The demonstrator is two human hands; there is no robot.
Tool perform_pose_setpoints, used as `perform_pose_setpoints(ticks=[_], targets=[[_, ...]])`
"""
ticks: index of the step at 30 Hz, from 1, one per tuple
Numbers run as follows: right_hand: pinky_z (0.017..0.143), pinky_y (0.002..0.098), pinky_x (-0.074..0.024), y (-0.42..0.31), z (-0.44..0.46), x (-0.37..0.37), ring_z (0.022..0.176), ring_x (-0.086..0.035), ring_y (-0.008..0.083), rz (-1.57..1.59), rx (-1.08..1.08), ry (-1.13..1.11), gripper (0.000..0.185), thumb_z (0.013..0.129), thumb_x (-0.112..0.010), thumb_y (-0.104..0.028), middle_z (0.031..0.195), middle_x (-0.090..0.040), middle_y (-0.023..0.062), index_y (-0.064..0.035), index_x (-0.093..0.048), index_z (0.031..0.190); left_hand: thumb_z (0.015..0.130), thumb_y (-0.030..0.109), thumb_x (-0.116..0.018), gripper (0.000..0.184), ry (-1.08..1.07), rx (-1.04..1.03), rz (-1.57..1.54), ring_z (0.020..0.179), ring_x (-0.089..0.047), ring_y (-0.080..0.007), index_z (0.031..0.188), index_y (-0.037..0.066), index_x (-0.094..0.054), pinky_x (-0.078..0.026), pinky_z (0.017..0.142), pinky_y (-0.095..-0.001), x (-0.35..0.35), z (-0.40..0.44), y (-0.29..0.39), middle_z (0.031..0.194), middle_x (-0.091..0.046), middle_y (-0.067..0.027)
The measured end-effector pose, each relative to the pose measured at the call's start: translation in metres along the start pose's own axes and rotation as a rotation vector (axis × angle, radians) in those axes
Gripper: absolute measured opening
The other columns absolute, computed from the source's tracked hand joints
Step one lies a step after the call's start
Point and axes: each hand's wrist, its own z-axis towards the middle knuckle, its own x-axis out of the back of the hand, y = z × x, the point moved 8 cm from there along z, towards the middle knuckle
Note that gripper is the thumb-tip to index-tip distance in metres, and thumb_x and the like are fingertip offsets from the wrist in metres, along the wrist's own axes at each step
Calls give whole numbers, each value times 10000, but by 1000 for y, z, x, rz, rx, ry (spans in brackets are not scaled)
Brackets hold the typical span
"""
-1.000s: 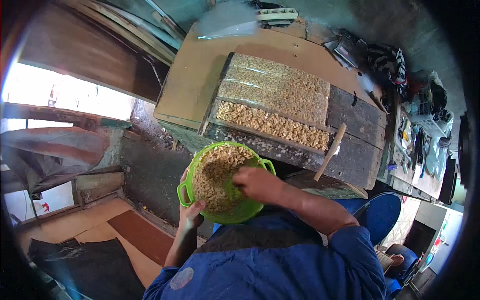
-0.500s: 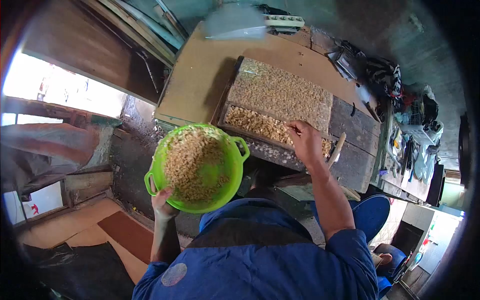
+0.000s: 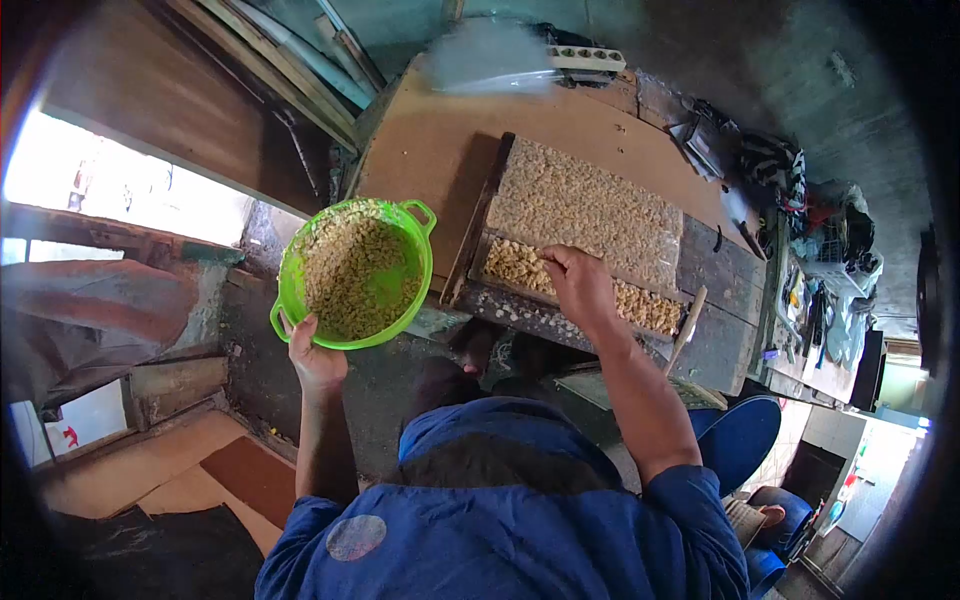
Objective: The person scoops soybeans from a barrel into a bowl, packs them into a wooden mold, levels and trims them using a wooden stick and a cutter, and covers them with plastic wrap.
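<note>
My left hand point(image 3: 318, 360) grips the lower-left handle and rim of a green plastic colander point(image 3: 424, 262), tilted and partly filled with pale soybean-like pieces point(image 3: 345, 265). My right hand point(image 3: 583, 288) hovers over or touches a loose strip of the same beans point(image 3: 513, 266), its thumb and fingers pinched together. Whatever they hold is hidden. Behind that strip lies a flat slab of beans point(image 3: 590, 208) under clear plastic. A dark wooden edge piece point(image 3: 478, 222) borders the slab on the left. A pale wooden stick point(image 3: 687, 328) rests at the strip's right end.
The work table point(image 3: 425, 150) has clear plastic sheeting point(image 3: 495, 60) and a power strip point(image 3: 587, 58) at its back. Bags and tools crowd a side bench point(image 3: 820, 260) at right. A blue barrel point(image 3: 738, 440) stands close to my right elbow.
The colander in my left hand has moved up and left, away from the table's front edge. My right hand has shifted left along the bean strip, fingers still pinched.
</note>
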Motion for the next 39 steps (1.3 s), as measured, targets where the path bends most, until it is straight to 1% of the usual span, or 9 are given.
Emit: perform_pose_setpoints(ticks=[8,12,15,19,23,28,30,33,39], targets=[[768,389,-538,-26,9,-1,867,-707,322,82,-114,42,169,925,-654,-121,946,-721,169,-56,-719,1066,888,176,-574,534,32,9,-24,1267,-547,-289,1407,118,-458,-436,1082,-469,10,43,-39,1391,-543,-93],[722,383,-536,-1,-7,22,789,-701,299,39,-181,158,175,924,-659,-121,912,-720,154,-63,-723,1076,885,100,-550,529,77,103,-72,1205,-571,-270,1392,139,-404,-458,1048,-468,15,56,-58,1313,-560,-82],[721,366,-534,28,-24,39,795,-705,286,28,-370,121,180,913,-670,-121,908,-721,157,-59,-724,1073,873,104,-561,541,79,106,-88,1208,-567,-277,1389,144,-403,-461,1042,-486,16,69,-70,1314,-557,-83],[762,389,-540,53,-45,46,874,-715,328,-51,-304,121,174,922,-645,-101,928,-722,174,-55,-723,1071,859,123,-580,573,89,128,-106,1216,-557,-288,1401,155,-398,-457,1038,-504,10,79,-81,1325,-549,-85],[764,354,-535,64,-58,54,899,-721,277,-206,-357,169,211,929,-662,-119,982,-728,174,-51,-710,1122,860,143,-584,585,66,143,-148,1221,-548,-290,1412,177,-394,-445,1046,-513,21,93,-101,1328,-545,-91],[775,388,-539,57,-63,81,906,-710,318,-107,-448,263,219,915,-645,-99,984,-723,177,-61,-706,1122,865,168,-587,598,33,134,-124,1233,-533,-298,1427,190,-380,-438,1050,-512,23,101,-112,1332,-538,-110],[798,408,-543,67,-70,84,947,-700,353,-79,-497,258,228,908,-630,-80,1026,-721,180,-76,-705,1123,889,195,-583,582,76,49,-56,1242,-529,-302,1438,155,-395,-445,1038,-493,24,102,-110,1345,-535,-116],[758,393,-542,81,-79,89,846,-718,287,-220,-456,240,205,910,-651,-93,912,-729,163,-48,-712,1101,920,219,-573,555,175,137,8,1235,-536,-291,1441,105,-419,-453,1021,-467,31,96,-117,1370,-529,-110],[808,429,-551,107,-94,102,910,-703,349,-224,-412,341,170,889,-668,-82,977,-719,178,-36,-712,1046,953,301,-600,573,200,176,153,1249,-522,-263,1450,78,-422,-422,1042,-446,40,91,-122,1396,-518,-95]])
